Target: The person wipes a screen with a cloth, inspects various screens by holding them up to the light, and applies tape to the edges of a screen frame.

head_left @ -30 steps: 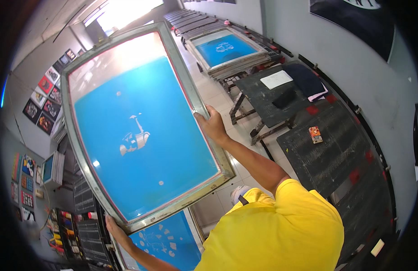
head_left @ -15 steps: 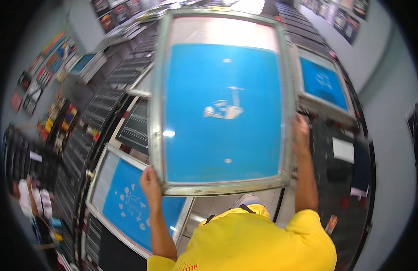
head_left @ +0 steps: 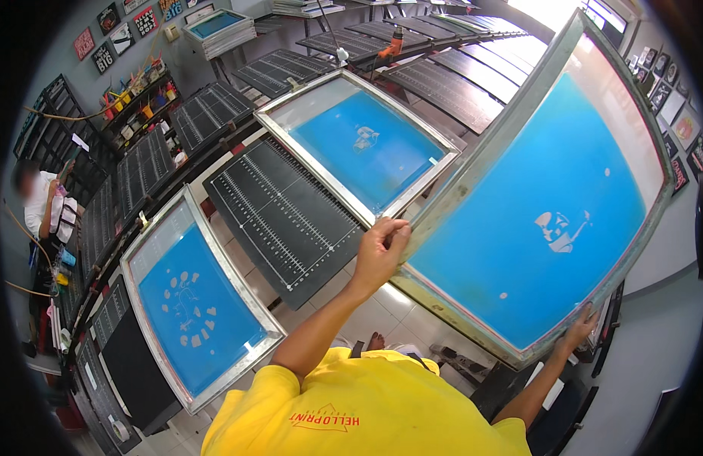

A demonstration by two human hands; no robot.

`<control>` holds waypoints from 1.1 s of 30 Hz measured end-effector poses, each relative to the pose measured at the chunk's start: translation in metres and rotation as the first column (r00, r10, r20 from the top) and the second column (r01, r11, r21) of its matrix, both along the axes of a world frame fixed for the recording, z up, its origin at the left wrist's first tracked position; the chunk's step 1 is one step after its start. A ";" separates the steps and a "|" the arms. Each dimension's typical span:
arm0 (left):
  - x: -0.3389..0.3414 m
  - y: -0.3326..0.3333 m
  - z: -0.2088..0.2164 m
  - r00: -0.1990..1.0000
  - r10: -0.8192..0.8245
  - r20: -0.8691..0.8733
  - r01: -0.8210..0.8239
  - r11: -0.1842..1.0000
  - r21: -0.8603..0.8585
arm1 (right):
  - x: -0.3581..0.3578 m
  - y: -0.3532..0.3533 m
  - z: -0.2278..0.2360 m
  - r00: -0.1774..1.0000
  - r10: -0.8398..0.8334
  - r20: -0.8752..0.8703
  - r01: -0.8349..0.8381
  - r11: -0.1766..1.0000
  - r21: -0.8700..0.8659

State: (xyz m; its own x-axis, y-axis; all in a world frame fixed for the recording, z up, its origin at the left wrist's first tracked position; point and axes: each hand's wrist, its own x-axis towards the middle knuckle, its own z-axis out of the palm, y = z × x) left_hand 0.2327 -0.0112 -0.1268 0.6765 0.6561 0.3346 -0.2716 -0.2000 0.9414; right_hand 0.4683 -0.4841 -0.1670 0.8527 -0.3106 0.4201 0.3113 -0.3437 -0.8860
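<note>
I hold a large screen printing frame [head_left: 480, 243] at the right, with a pale metal rim and blue-coated mesh bearing a small open design. It leans clockwise, its far end toward the upper right. My left hand [head_left: 382, 257] is closed at the frame's left edge, near the lower left corner. At the lower right, my right hand [head_left: 582, 325] grips the near edge; part of its fingers is hidden behind the rim. A second blue screen [head_left: 401, 152] rests just beyond my left hand. Another blue screen [head_left: 207, 296] lies at the left, its mesh showing several leaf-like shapes.
A black marked board [head_left: 275, 213] sits between the two resting screens. More dark boards [head_left: 214, 114] line the long benches. An orange heat gun [head_left: 391, 44] stands at the back. Screens are stacked [head_left: 222, 38] behind. A person [head_left: 43, 201] is at the far left.
The screen frame in my hands has gone from upright in front of me to the right, tilting clockwise. My view has turned, bringing the resting screen behind it into sight.
</note>
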 end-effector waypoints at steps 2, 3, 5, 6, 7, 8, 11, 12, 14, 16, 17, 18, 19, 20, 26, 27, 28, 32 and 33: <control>0.030 -0.001 0.006 0.998 -0.064 -0.010 0.064 0.996 -0.069 | 0.021 -0.002 0.029 0.999 0.005 0.035 -0.006 0.999 0.032; 0.045 -0.001 0.009 0.993 -0.117 -0.010 0.116 0.988 -0.102 | 0.032 -0.016 0.040 1.000 0.002 0.027 -0.004 0.997 0.075; 0.067 0.007 0.007 0.976 -0.195 -0.093 0.190 0.980 -0.058 | 0.055 -0.024 0.052 0.999 -0.020 0.035 0.017 0.997 0.081; 0.081 0.010 0.005 0.962 -0.244 -0.127 0.239 0.970 -0.052 | 0.062 -0.028 0.059 0.996 -0.066 0.059 0.064 0.997 0.046; 0.091 0.015 0.002 0.947 -0.274 -0.165 0.269 0.962 -0.054 | 0.070 -0.019 0.070 0.992 -0.093 0.080 0.093 0.996 0.005; 0.100 0.021 -0.001 0.940 -0.300 -0.161 0.293 0.954 -0.067 | 0.075 -0.007 0.080 0.997 -0.057 0.057 0.054 0.998 0.043; 0.126 0.037 -0.006 0.942 -0.332 -0.052 0.332 0.943 -0.009 | 0.120 -0.019 0.087 0.981 -0.137 0.137 0.144 0.989 -0.042; 0.132 0.052 -0.008 0.909 -0.403 -0.109 0.398 0.915 -0.064 | 0.123 -0.003 0.103 0.988 -0.126 0.087 0.130 0.991 -0.034; 0.142 0.079 -0.018 0.930 -0.368 -0.023 0.360 0.919 -0.161 | 0.137 0.021 0.123 0.981 -0.136 0.135 0.139 0.990 -0.008; 0.145 0.116 -0.046 0.951 -0.303 -0.057 0.290 0.942 -0.169 | 0.155 0.022 0.134 0.955 -0.225 0.191 0.238 0.970 -0.044; 0.141 0.136 -0.069 0.981 -0.174 -0.081 0.154 0.966 -0.207 | 0.161 0.033 0.140 0.958 -0.217 0.189 0.226 0.974 -0.028; 0.129 0.154 -0.079 0.987 -0.052 -0.152 0.019 0.977 -0.213 | 0.161 0.043 0.146 0.958 -0.218 0.186 0.224 0.975 -0.010; 0.119 0.171 -0.091 0.968 0.136 -0.211 -0.160 0.982 -0.103 | 0.165 0.052 0.154 0.959 -0.215 0.184 0.219 0.976 0.003; 0.107 0.184 -0.094 0.903 0.286 -0.319 -0.328 0.941 -0.085 | 0.169 0.057 0.159 0.961 -0.210 0.180 0.210 0.977 0.018; 0.057 0.244 -0.194 0.718 0.624 -0.308 -0.639 0.767 0.064 | 0.200 0.125 0.169 0.964 -0.220 0.150 0.198 0.968 0.152; 0.057 0.246 -0.194 0.707 0.627 -0.327 -0.643 0.762 0.070 | 0.205 0.137 0.168 0.965 -0.221 0.143 0.196 0.965 0.175; 0.057 0.247 -0.194 0.695 0.630 -0.346 -0.648 0.758 0.076 | 0.211 0.148 0.167 0.965 -0.222 0.136 0.193 0.961 0.199; 0.071 0.245 -0.194 0.637 0.685 -0.355 -0.624 0.728 0.284 | 0.241 0.177 0.158 0.971 -0.199 0.135 0.170 0.965 0.197; 0.074 0.246 -0.197 0.608 0.702 -0.371 -0.624 0.712 0.322 | 0.251 0.177 0.152 0.968 -0.213 0.130 0.189 0.965 0.180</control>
State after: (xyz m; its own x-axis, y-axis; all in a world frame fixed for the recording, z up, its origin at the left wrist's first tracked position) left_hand 0.3069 0.2350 -0.3238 0.1656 0.9536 0.2514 0.4215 -0.2989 0.8562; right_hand 0.7193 -0.3068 -0.0148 0.6980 -0.5447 0.4649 0.3822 -0.2657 -0.8851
